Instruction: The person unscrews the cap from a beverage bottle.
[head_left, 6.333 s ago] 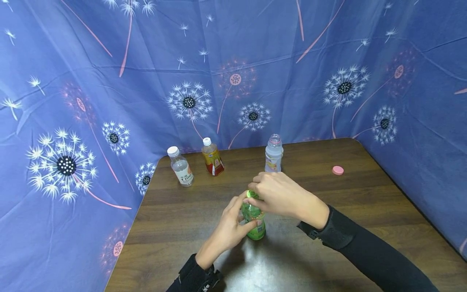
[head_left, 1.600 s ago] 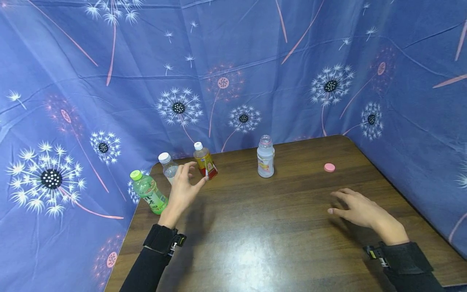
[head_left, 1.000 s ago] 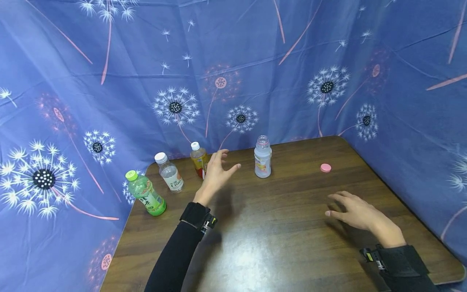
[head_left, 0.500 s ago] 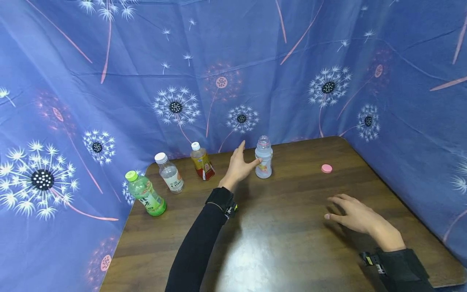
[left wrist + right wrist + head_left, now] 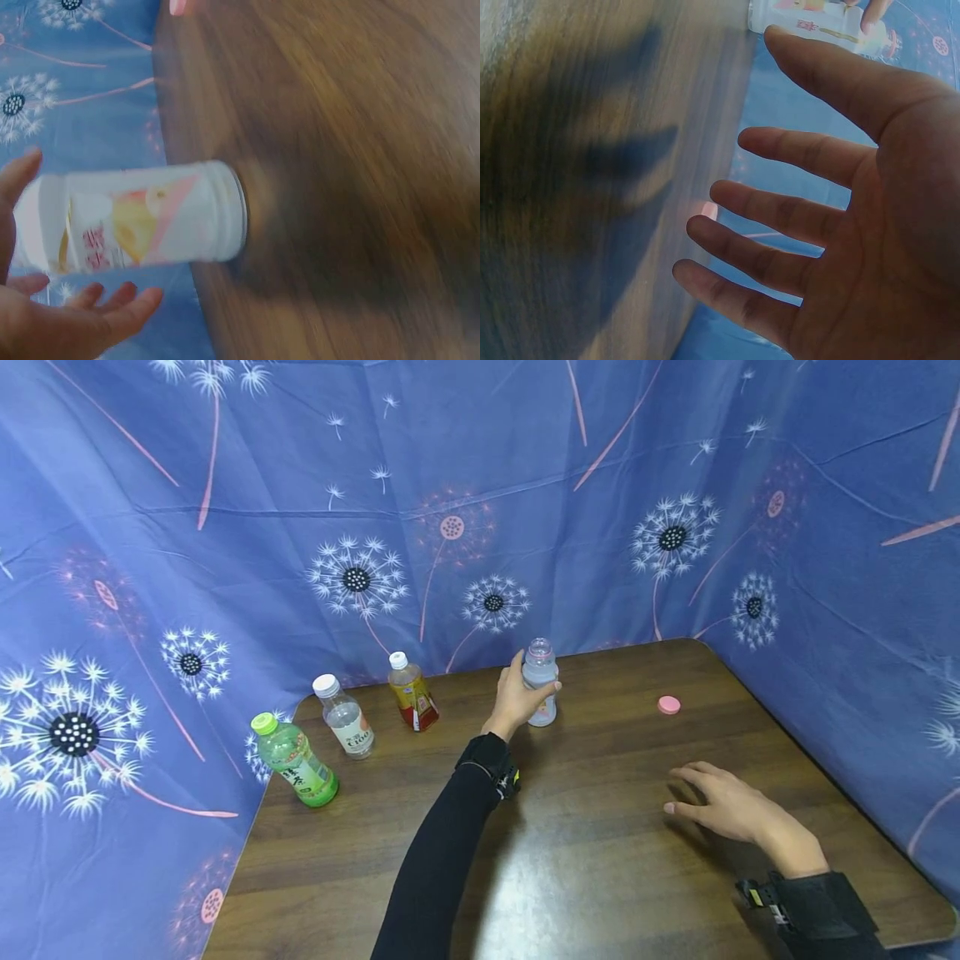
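Observation:
My left hand (image 5: 516,697) is spread around an uncapped bottle (image 5: 542,708) of pale liquid with a fruit label, upright near the table's back edge. In the head view the thumb crosses the bottle's front. The left wrist view shows the bottle (image 5: 150,217) between thumb and fingers, with a gap below it to the fingertips (image 5: 150,298). My right hand (image 5: 731,806) hovers over the right side of the table, fingers loosely extended and holding nothing. A pink cap (image 5: 669,704) lies beyond it.
Three capped bottles stand at the left: a green one (image 5: 303,768), a clear one with a white label (image 5: 349,727) and an amber one with a yellow-red label (image 5: 417,702). The wooden table (image 5: 600,860) meets a blue dandelion-print curtain (image 5: 585,552).
Earlier both hands worked at the green bottle's cap; it now stands at the far left. My left hand has since swept right, past the other bottles, to the uncapped one. The right hand stays nearly still.

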Available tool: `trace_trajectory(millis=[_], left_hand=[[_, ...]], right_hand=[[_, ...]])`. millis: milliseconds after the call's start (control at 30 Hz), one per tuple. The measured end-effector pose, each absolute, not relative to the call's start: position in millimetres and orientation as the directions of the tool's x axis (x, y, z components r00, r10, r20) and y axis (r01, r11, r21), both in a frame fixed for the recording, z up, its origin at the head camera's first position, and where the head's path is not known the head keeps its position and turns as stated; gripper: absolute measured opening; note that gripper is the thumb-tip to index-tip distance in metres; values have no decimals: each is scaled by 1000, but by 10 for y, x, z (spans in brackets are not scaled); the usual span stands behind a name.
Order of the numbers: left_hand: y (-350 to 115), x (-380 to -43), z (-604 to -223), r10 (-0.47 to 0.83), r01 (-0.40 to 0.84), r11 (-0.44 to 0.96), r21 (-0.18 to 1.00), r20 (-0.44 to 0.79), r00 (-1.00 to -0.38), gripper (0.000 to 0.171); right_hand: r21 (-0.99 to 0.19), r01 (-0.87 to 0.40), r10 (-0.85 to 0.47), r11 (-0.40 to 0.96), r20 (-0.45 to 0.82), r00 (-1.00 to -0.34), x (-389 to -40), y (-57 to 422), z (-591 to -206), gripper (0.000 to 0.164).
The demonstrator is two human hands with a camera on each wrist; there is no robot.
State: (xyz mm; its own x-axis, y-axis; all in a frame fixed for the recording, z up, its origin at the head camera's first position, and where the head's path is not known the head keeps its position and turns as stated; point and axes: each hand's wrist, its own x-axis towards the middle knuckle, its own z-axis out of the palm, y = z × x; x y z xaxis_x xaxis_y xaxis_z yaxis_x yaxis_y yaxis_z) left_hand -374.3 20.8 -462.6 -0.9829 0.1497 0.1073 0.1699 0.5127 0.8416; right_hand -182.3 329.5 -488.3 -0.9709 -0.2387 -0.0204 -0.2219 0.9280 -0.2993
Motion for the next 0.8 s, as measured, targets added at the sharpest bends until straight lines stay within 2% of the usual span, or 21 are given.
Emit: trace_trajectory(millis=[167, 400, 800], left_hand=[[331, -3725, -4626, 112, 161, 482, 862, 121, -986, 88], [347, -3750, -4649, 78, 186, 517, 836, 170, -982, 71], [109, -3624, -4602, 152, 231, 529, 816, 177, -972, 71]], right_hand=[[-302, -226, -244, 926, -22, -970, -1826, 3292, -4898, 71], [-309, -226, -245, 924, -21, -969, -1830, 3284, -4909, 69], [-312, -241, -254, 919, -1, -967, -1858, 3302, -4908, 70]])
